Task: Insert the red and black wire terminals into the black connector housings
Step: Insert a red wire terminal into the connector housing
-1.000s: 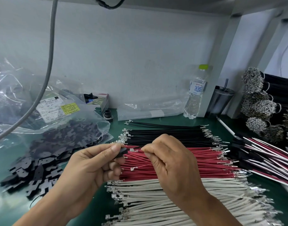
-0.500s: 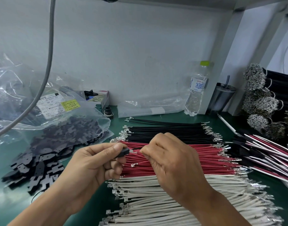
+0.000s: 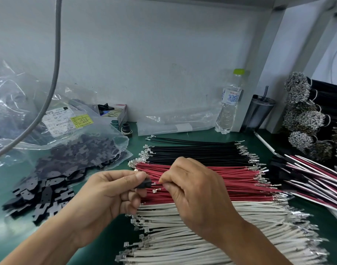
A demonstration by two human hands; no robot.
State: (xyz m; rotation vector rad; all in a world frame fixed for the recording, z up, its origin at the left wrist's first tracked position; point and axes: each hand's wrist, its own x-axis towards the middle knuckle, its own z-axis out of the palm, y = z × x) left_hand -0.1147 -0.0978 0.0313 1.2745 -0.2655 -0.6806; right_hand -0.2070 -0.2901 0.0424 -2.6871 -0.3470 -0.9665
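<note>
Pinching a small black plastic connector housing (image 3: 144,183) between thumb and forefinger, the left hand (image 3: 106,196) holds it above the green bench (image 3: 202,135); the right hand (image 3: 194,190) has its grip closed on wires whose metal terminals (image 3: 156,190) sit just beside the housing. Below lie rows of black wires (image 3: 198,153), red wires (image 3: 240,180) and white wires (image 3: 230,226). A clear bag of black housings (image 3: 77,155) rests at left.

Wire rows (image 3: 211,180) are covering mat centre. Bag (image 3: 72,150) is blocking left, bundles (image 3: 305,119) right. Bare mat (image 3: 137,138) is lying open btwn bag & wires.
</note>
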